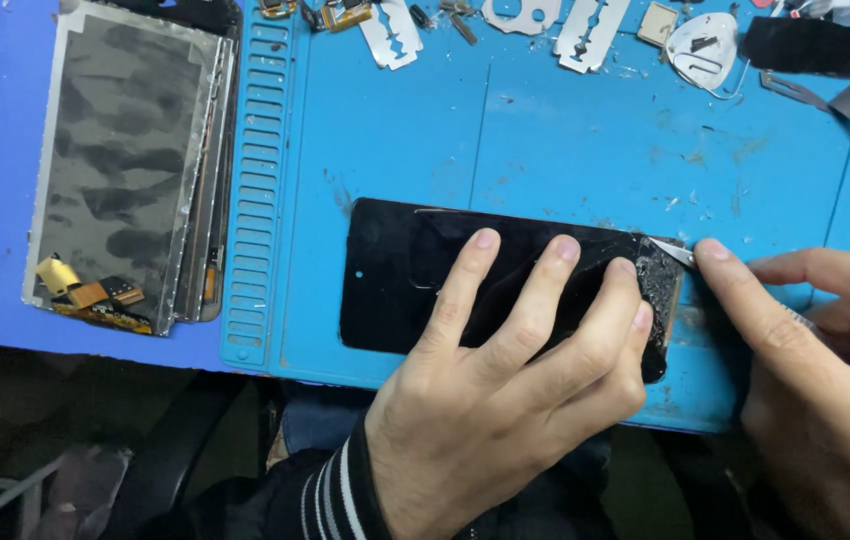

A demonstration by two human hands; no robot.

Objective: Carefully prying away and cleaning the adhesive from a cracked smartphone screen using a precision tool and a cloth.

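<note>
A black phone screen (395,275) lies flat on the blue work mat (565,140); its right end is shattered and crumbled. My left hand (505,390) presses down on the screen with fingers spread. My right hand (825,370) pinches a thin metal blade (673,251) whose tip touches the screen's broken top right corner.
A stack of display panels (125,170) with flex cables lies at the left. Razor blades (585,30), small metal parts and a white pick (703,48) are strewn along the mat's far edge. A dark strip (825,45) lies at the top right. The mat's near edge overhangs a dark floor.
</note>
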